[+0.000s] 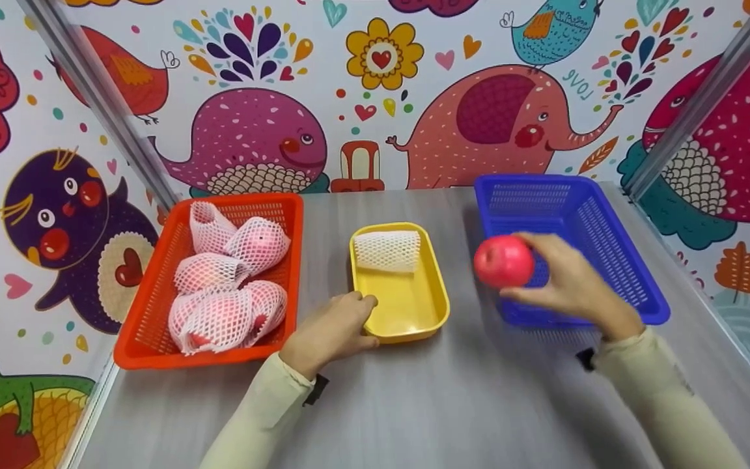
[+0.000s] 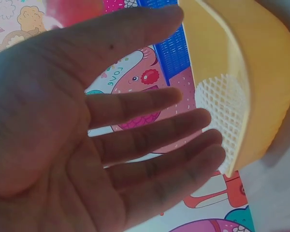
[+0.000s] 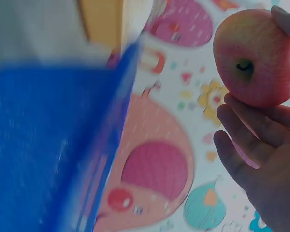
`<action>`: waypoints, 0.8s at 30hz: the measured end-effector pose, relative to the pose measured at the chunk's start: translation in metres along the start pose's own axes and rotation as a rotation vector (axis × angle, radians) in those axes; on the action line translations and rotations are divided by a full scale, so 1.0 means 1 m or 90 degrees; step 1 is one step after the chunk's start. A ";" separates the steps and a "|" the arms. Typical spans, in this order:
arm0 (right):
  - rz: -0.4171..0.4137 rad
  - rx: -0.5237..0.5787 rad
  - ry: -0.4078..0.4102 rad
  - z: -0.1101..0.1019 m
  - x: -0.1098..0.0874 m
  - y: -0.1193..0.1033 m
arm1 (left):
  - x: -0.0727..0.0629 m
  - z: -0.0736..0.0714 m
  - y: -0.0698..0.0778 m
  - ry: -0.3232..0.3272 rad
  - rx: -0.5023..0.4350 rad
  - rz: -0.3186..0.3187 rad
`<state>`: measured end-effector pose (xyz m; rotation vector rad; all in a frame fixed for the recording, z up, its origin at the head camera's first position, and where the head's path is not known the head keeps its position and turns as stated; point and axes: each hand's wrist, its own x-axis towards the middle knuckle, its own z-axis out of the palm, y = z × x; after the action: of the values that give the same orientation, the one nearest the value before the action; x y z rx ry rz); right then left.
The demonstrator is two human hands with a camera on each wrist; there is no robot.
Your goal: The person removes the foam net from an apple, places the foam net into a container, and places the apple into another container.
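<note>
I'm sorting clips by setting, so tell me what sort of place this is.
Probably a small booth for tabletop work: cartoon-printed walls close in three sides of a grey table, and metal posts stand at its back corners.

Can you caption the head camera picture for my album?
Right hand holds a red apple near the blue basket; netted fruit lies in the red basket.

Booth-like workspace: cartoon-printed walls [image 1: 362, 13], metal posts [image 1: 98, 98], grey tabletop [image 1: 453, 404]
</note>
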<state>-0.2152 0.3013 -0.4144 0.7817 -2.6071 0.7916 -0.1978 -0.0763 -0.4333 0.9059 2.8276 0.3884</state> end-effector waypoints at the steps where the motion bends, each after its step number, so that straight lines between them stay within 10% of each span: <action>1: 0.035 0.002 -0.016 -0.005 0.006 0.008 | -0.001 0.000 0.000 0.000 -0.001 -0.001; 7: 0.193 -0.030 -0.115 -0.016 0.050 0.061 | -0.007 0.003 -0.004 0.000 -0.011 -0.002; 16: 0.295 -0.061 -0.178 0.006 0.101 0.125 | -0.007 0.001 -0.001 -0.006 -0.028 -0.003; 24: 0.306 -0.102 -0.227 0.031 0.106 0.149 | -0.008 0.005 0.002 -0.014 -0.028 0.003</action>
<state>-0.3911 0.3436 -0.4563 0.2654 -3.1931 0.5860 -0.1892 -0.0783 -0.4368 0.9026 2.7855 0.4366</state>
